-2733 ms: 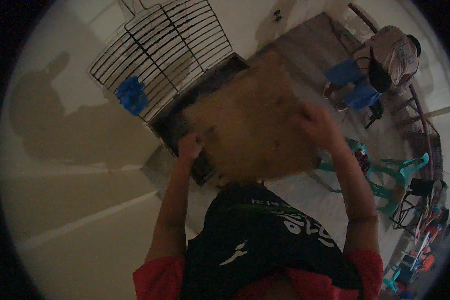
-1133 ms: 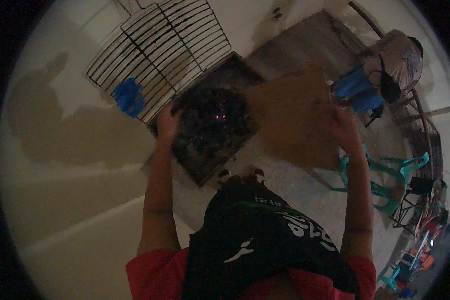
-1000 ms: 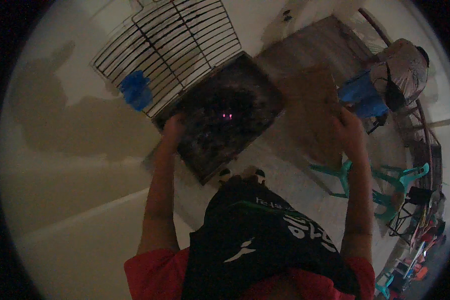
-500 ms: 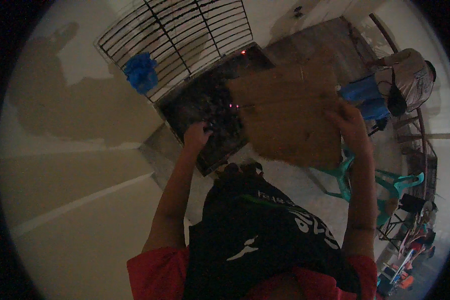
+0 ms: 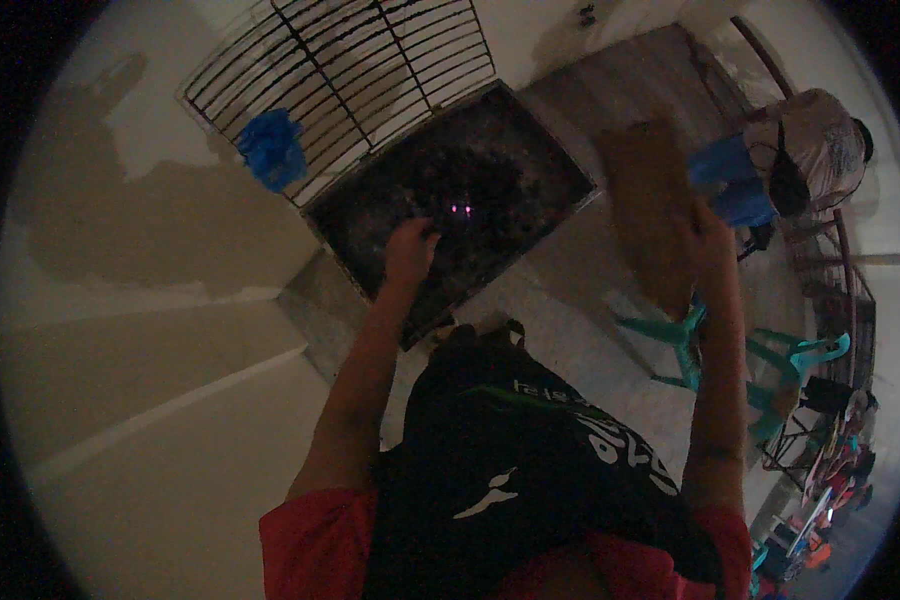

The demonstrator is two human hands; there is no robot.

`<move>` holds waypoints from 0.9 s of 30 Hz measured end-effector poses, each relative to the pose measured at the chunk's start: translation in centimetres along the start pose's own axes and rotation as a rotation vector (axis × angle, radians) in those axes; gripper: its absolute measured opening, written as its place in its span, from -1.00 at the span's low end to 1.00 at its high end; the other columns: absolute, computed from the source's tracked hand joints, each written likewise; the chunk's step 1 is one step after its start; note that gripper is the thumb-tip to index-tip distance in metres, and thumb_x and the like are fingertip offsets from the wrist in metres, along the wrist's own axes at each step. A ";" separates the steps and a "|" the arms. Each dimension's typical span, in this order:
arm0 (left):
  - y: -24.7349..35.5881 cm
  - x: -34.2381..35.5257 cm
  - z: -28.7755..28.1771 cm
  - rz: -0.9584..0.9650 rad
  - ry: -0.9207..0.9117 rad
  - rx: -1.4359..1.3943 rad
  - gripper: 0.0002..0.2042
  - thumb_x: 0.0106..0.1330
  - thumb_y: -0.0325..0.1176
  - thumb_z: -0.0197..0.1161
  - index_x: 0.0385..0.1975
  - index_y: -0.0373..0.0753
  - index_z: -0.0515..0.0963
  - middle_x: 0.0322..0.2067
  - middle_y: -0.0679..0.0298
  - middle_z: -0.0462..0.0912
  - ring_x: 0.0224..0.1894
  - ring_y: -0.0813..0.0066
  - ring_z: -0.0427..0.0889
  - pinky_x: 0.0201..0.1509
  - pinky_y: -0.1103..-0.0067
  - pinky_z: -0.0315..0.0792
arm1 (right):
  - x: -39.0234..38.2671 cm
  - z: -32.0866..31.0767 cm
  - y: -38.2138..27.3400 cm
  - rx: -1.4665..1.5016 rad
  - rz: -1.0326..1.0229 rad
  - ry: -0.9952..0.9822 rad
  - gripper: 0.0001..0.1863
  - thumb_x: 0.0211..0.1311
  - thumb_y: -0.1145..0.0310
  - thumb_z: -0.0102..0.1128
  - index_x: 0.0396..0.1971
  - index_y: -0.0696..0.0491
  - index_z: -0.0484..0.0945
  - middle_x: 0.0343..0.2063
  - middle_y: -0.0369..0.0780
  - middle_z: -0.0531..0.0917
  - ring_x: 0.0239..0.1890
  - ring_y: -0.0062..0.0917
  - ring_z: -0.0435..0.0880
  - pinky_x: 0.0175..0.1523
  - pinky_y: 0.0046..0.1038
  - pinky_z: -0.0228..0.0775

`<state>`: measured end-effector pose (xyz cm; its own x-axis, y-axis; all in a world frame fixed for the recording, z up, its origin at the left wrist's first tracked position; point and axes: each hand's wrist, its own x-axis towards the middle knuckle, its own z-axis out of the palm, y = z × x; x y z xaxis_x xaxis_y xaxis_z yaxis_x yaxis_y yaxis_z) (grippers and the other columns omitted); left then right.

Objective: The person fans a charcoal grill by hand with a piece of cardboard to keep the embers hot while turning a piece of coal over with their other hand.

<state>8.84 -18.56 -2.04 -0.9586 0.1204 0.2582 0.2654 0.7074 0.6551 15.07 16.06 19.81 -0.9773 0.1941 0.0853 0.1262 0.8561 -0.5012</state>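
My right hand [image 5: 708,228] grips a brown cardboard sheet [image 5: 638,200], tilted and smeared by motion, held to the right of a dark metal grill tray [image 5: 560,170]. Blackened charcoal [image 5: 480,175] lies in the tray, with small pinkish glowing spots [image 5: 461,210] near the middle. My left hand [image 5: 412,245] is over the left part of the tray with its fingers bent and closed; whatever they hold, if anything, is too dark to name. A black wire grate [image 5: 330,70] stands raised along the tray's far side, with a crumpled blue plastic [image 5: 270,150] on its left part.
A bent-over person [image 5: 800,150] with blue on the legs is beyond the cardboard at the right. Teal plastic stools [image 5: 790,355] and piled items [image 5: 820,500] line the lower right. A pale wall [image 5: 140,380] runs along the left, beside the tray.
The cardboard has swung from over the tray toward the right, uncovering the charcoal. My left hand has moved from the tray's far-left rim inward over the charcoal.
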 end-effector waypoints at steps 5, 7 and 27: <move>-1.1 -1.0 1.0 -0.185 -0.037 -0.136 -0.79 -0.10 -0.41 0.21 -0.41 -0.26 0.46 -0.43 0.13 0.51 -0.37 0.18 0.49 -0.30 0.44 0.37 | -1.0 -0.3 -0.3 0.087 0.023 -0.148 -0.67 -0.04 0.27 0.04 -0.30 0.17 0.41 -0.38 -0.05 0.52 -0.31 -0.33 0.51 -0.24 -0.42 0.27; -0.3 -0.8 -0.1 -0.377 -0.106 -0.253 -0.78 -0.10 -0.39 0.21 -0.41 -0.26 0.47 -0.42 0.14 0.51 -0.35 0.17 0.49 -0.27 0.44 0.36 | 0.0 -0.2 1.5 -0.223 0.008 -0.055 -0.65 -0.06 0.27 0.05 -0.28 0.18 0.41 -0.39 -0.09 0.54 -0.31 -0.39 0.52 -0.22 -0.44 0.27; -1.2 -4.9 -0.6 0.188 -0.313 0.297 -0.73 -0.10 -0.36 0.15 -0.35 -0.24 0.41 -0.32 0.06 0.40 -0.28 0.11 0.43 -0.25 0.38 0.36 | -0.1 -0.3 -1.4 -0.014 -0.136 -0.119 -0.72 -0.06 0.30 0.03 -0.38 0.19 0.41 -0.54 -0.03 0.50 -0.43 -0.41 0.53 -0.37 -0.40 0.28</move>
<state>13.30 -20.42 -3.63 -0.8941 0.4374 0.0964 0.4398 0.8164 0.3743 15.05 15.01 20.77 -0.9986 0.0184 0.0486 -0.0072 0.8775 -0.4795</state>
